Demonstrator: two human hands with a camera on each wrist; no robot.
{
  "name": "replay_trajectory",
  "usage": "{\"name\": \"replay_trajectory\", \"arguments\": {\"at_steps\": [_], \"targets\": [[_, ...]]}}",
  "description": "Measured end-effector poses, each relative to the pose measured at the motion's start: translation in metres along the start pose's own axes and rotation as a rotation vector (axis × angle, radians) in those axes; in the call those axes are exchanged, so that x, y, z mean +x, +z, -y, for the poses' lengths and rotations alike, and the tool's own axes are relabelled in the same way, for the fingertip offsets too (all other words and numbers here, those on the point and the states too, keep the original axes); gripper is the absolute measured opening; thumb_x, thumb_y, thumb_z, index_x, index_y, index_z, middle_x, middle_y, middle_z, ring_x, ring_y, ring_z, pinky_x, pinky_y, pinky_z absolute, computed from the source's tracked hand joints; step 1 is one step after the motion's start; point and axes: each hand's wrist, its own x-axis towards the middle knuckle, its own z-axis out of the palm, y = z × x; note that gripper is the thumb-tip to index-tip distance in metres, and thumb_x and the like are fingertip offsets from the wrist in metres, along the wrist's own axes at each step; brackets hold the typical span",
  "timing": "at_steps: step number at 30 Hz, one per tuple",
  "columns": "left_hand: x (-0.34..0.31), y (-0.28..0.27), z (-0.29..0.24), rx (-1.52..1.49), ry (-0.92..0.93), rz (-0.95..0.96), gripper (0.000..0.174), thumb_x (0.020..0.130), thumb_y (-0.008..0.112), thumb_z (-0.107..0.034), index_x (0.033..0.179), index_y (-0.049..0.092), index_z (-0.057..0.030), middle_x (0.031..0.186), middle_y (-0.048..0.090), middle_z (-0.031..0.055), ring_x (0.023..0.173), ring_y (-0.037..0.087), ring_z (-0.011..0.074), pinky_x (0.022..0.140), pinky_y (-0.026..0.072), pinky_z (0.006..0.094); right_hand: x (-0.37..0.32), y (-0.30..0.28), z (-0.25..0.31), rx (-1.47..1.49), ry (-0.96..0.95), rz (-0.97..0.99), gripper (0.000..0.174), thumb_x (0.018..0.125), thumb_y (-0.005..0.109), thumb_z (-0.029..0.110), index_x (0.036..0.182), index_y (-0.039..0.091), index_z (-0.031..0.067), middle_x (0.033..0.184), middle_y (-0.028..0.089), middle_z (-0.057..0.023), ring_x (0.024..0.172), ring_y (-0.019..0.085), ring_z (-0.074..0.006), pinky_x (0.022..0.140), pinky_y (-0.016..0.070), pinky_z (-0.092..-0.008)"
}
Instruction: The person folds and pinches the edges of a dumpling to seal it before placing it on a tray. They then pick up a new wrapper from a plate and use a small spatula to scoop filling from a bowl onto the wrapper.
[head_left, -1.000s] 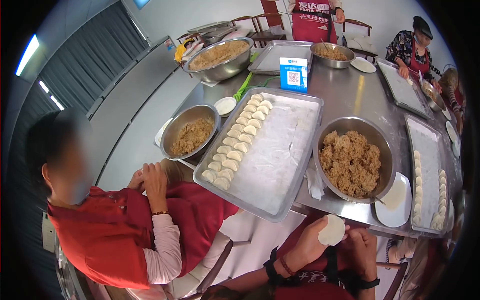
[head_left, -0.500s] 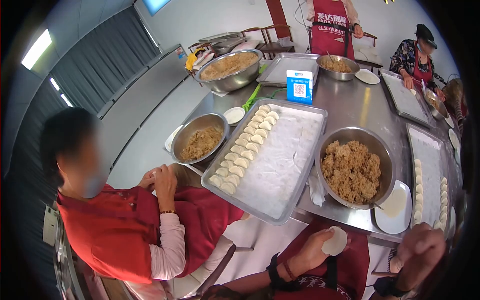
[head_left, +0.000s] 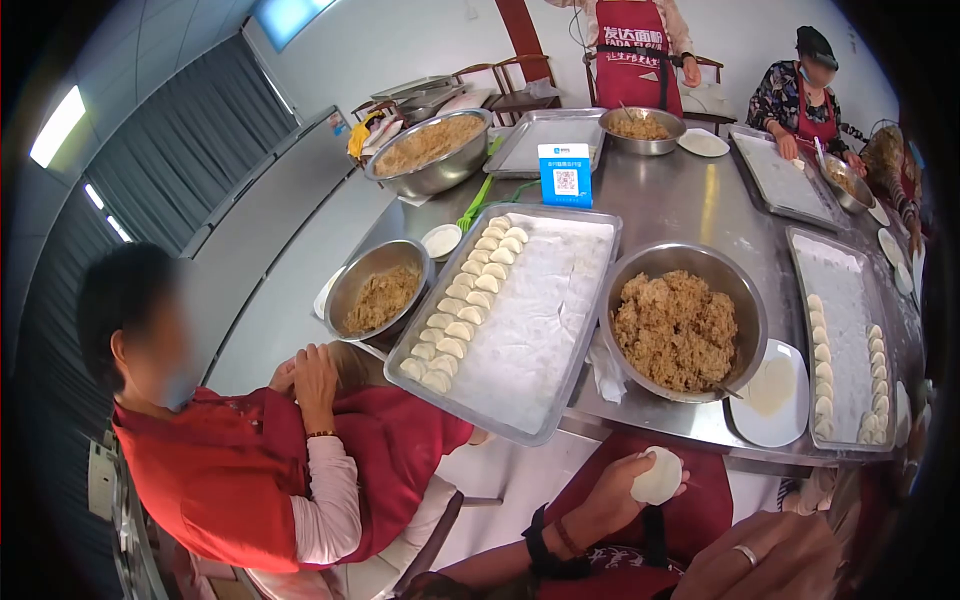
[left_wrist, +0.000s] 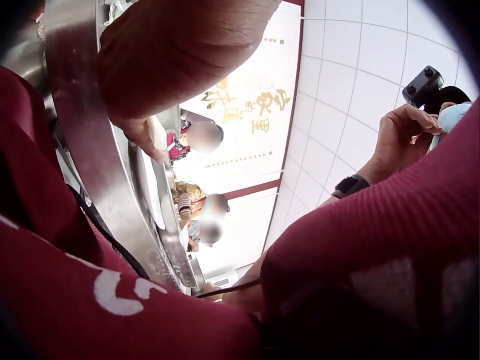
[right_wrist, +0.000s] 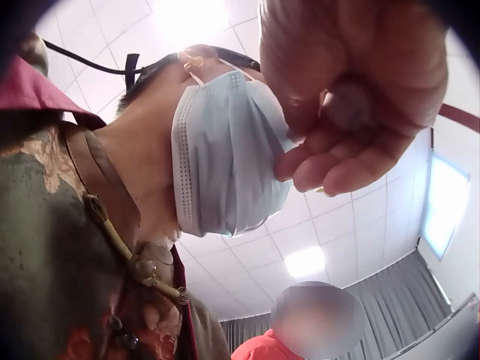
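Observation:
My left hand (head_left: 615, 495) holds a round, pale dough wrapper (head_left: 658, 476) above my lap, thumb at its edge and fingers behind it. In the left wrist view, that hand's underside (left_wrist: 180, 52) fills the top, and only a strip of the wrapper (left_wrist: 157, 135) shows. My right hand (head_left: 765, 555) is raised close to the head camera, a ring on one finger. In the right wrist view its curled fingers and thumb are at the front of the light blue face mask (right_wrist: 229, 154) I wear.
A steel bowl of brown filling (head_left: 680, 330) stands ahead, beside a white plate (head_left: 795, 415) with a wrapper. Left of it, a floured tray (head_left: 530, 360) carries rows of dumplings (head_left: 440, 345). Another tray (head_left: 845, 300) lies right. A person in red (head_left: 220, 480) sits at my left.
My right hand has left the wrapper, swung out to the right and risen toward my face. The left hand still holds the wrapper, at about the same place. The head view shifts slightly.

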Motion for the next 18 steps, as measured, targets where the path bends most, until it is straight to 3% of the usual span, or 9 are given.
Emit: {"name": "replay_trajectory", "arguments": {"at_steps": [7,11,18], "targets": [[-0.004,0.005,-0.002,0.024,-0.014,-0.034,0.038,0.103,0.04,-0.021,0.127,0.045,0.0076,0.126,0.055,0.0229,0.119,0.057,0.0368,0.106,0.0452,0.0495,-0.001,-0.008,0.002,0.004,-0.09,0.073,0.008,0.088,0.068,0.012,0.086,0.07,0.0047,0.079,0.069,-0.0121,0.062,0.062,-0.0217,0.052,0.0503,-0.0303],[-0.004,0.008,-0.002,0.036,-0.021,-0.081,0.034,0.101,0.044,-0.018,0.122,0.049,0.0085,0.123,0.057,0.0242,0.114,0.06,0.0356,0.103,0.048,0.0498,-0.012,-0.003,-0.004,-0.012,-0.165,-0.018,0.012,0.089,0.068,0.013,0.083,0.067,0.0034,0.076,0.067,-0.0115,0.061,0.061,-0.0213,0.049,0.0485,-0.0294],[-0.004,0.013,-0.005,0.046,-0.05,-0.091,0.034,0.102,0.043,-0.017,0.121,0.048,0.01,0.122,0.057,0.0246,0.115,0.059,0.0367,0.104,0.0468,0.0513,-0.013,-0.009,-0.014,-0.036,-0.281,0.068,0.015,0.09,0.066,0.01,0.081,0.065,-0.001,0.075,0.066,-0.014,0.058,0.061,-0.0221,0.047,0.0482,-0.0302]]}}
